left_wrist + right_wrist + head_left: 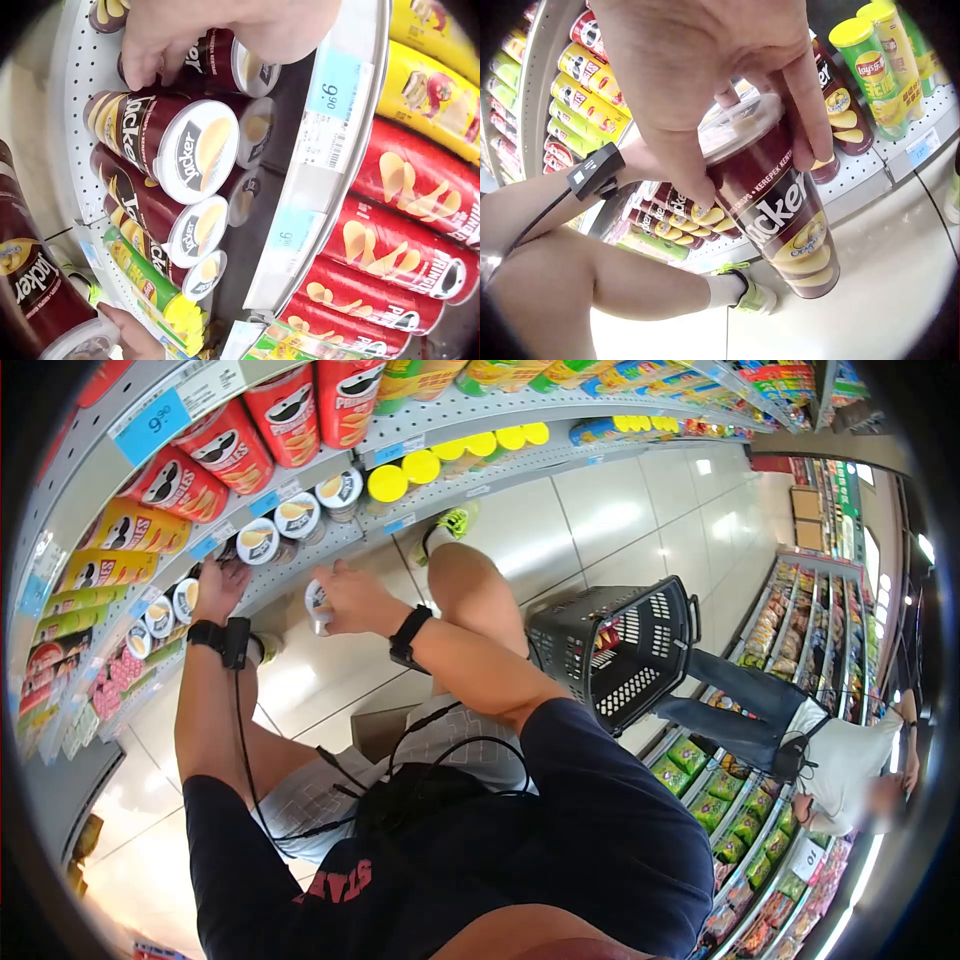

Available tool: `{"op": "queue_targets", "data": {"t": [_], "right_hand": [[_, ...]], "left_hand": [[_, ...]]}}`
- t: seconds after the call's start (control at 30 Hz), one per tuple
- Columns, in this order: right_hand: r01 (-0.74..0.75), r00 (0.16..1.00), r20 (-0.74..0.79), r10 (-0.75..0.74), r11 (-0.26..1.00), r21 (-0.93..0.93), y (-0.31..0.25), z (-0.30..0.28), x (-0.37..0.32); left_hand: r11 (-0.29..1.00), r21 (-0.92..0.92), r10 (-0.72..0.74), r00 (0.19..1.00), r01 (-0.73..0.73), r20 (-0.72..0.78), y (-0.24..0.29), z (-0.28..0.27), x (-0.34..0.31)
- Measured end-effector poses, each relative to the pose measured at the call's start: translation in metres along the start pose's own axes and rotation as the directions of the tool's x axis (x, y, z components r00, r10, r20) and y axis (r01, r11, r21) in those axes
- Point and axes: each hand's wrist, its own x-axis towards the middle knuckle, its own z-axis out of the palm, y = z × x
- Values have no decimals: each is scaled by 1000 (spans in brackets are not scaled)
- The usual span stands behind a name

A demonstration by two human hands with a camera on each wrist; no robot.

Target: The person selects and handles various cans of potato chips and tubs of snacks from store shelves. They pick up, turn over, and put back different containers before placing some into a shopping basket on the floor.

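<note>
My right hand [355, 600] holds a dark red Jacker potato crisp can [795, 251] by its lidded end, away from the shelf; thumb and fingers pinch opposite sides in the right wrist view. That can's clear-white lid [317, 605] faces me in the head view. At the shelf, my left hand [222, 588] has its fingers curled over another Jacker can [214, 64], lying among similar ones; the thumb is hidden. Beside that one, a Jacker can [199, 150] shows its white lid in the left wrist view.
Red Pringles cans [225, 445] line the shelf above. Yellow-lidded Lay's cans [874, 71] stand beside the Jacker cans. A dark shopping basket [600, 615] is to my right on the tiled floor. Beyond it, a person [830, 750] stands by snack racks.
</note>
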Motion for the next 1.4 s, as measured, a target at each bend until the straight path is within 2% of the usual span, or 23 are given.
{"op": "queue_targets", "data": {"t": [0.07, 0.17, 0.2, 0.23, 0.3, 0.33, 0.5, 0.57, 0.7, 0.97, 1.03, 1.1, 1.17, 1.2, 1.27, 1.37, 1.4], "right_hand": [[23, 999, -25, -22, 1000, 13, 1, 6, -1], [129, 990, -63, -129, 992, 0, 8, 10, -2], [80, 997, -20, -80, 997, 14, -1, 2, -5], [32, 999, 19, -33, 999, 17, -9, -10, -5], [114, 991, -76, -111, 993, 36, -3, -4, -6], [148, 988, -58, -145, 988, 44, -5, -4, -5], [53, 998, -27, -52, 998, 27, -9, -10, -5], [48, 999, -21, -48, 999, 21, -10, -12, -6], [56, 998, -43, -55, 998, 29, -6, -8, -4], [6, 998, -66, -7, 1000, -13, -11, -22, 6], [-18, 998, -64, 17, 1000, -10, -9, -20, 4], [49, 988, -147, -46, 999, 19, -3, -19, 7], [44, 990, -137, -40, 999, 23, -3, -21, 8], [49, 986, -161, -41, 998, 46, -1, -20, 7], [27, 984, -181, -8, 994, 107, -4, -19, 2], [10, 981, -194, 20, 988, 152, -15, -15, 2], [21, 982, -191, 6, 990, 137, -20, -14, 5]], "left_hand": [[999, 41, 30, 999, -32, 43, 1, -13, 19], [995, 86, 51, 998, -48, -23, 1, 2, 5], [997, 28, 71, 997, -70, -33, -1, 4, 4], [993, 80, 86, 996, -87, 7, -2, -3, 12], [988, 79, 140, 988, -135, -59, -1, -2, 17], [987, 50, 154, 984, -150, -89, 0, 5, 9], [980, 41, 200, 970, -196, -141, 15, 34, -32], [984, 84, 162, 983, -154, -90, 16, 33, -29], [974, 159, 170, 985, -163, -30, 18, 33, -28], [982, 71, 169, 983, -174, 70, 10, 11, -44], [991, 14, 133, 988, -134, 78, 4, 1, -57], [989, 51, 126, 979, -135, 157, 3, -7, -80], [976, 108, 152, 948, -188, 279, 0, -13, -105], [978, 94, 155, 946, -188, 283, 1, -14, -117], [943, 192, 175, 898, -270, 404, 9, -15, -141], [905, 255, 238, 902, -341, 359, 18, -20, -176], [887, 292, 274, 916, -359, 293, 15, -32, -174]]}}
